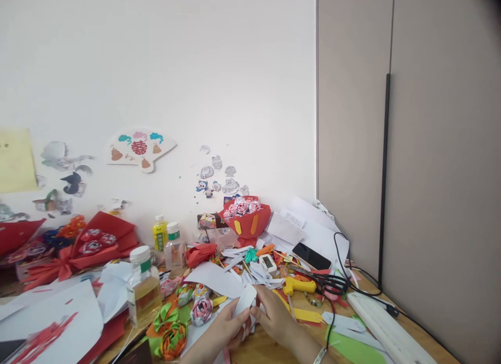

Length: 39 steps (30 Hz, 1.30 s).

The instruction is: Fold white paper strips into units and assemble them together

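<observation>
My left hand (230, 326) and my right hand (271, 313) meet low in the middle of the head view. Between them is a small piece of white paper (246, 299), held upright, with the fingers of both hands closed on it. Its lower part is hidden by my fingers. Left of my hands lie a pink-and-white paper flower (202, 310) and an orange-and-green paper flower (173, 339). A large white sheet (214, 278) lies just behind them. To the right of my right hand is a yellow glue gun (299, 285).
A clear bottle of yellowish liquid (144, 296) stands at the left. Farther back is a red paper bouquet (247, 225), with a black phone (312, 256) to its right. Black cables (332, 281) tangle beside the glue gun. A long white bar (385, 327) lies along the right edge.
</observation>
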{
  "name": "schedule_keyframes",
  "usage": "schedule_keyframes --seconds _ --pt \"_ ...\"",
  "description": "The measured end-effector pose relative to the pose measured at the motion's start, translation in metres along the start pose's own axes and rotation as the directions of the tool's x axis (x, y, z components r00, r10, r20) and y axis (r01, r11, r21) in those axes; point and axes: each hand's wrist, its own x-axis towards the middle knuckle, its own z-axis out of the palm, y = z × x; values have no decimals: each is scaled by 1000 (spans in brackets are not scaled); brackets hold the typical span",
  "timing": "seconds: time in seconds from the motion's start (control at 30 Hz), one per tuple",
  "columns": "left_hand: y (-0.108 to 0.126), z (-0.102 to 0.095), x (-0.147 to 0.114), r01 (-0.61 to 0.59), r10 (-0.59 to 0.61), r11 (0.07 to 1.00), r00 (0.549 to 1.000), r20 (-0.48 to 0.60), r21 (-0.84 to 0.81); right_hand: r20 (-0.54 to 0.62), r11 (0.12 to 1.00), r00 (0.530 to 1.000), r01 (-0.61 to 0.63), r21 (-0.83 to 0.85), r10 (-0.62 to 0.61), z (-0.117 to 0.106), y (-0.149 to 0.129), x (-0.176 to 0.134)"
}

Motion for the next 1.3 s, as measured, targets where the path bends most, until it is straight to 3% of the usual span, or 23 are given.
schedule_keyframes --seconds 0.13,0.23,0.43,0.57,0.77,1.1,1.3 --pt "0 2 -3 -35 37 999 995 95 -21 -65 968 987 -128 215 145 12 9 4" --pt "-1 3 -2 -43 43 999 992 117 -9 -81 887 966 -189 422 244 20 15 6" --pt "-8 2 9 -59 57 994 998 26 95 -35 672 891 -316 670 453 18 16 8" --pt "-20 -1 17 -92 103 978 993 -54 186 -84 652 862 -311 692 501 15 19 8" --pt "-32 -3 21 -76 98 967 992 -78 245 -101 614 833 -313 725 544 17 21 8" --pt "-7 0 10 -189 247 907 963 -111 375 -108 617 808 -347 707 579 14 13 8" --pt "-2 3 9 -115 178 931 972 -155 346 -131 614 797 -338 713 590 17 16 7"
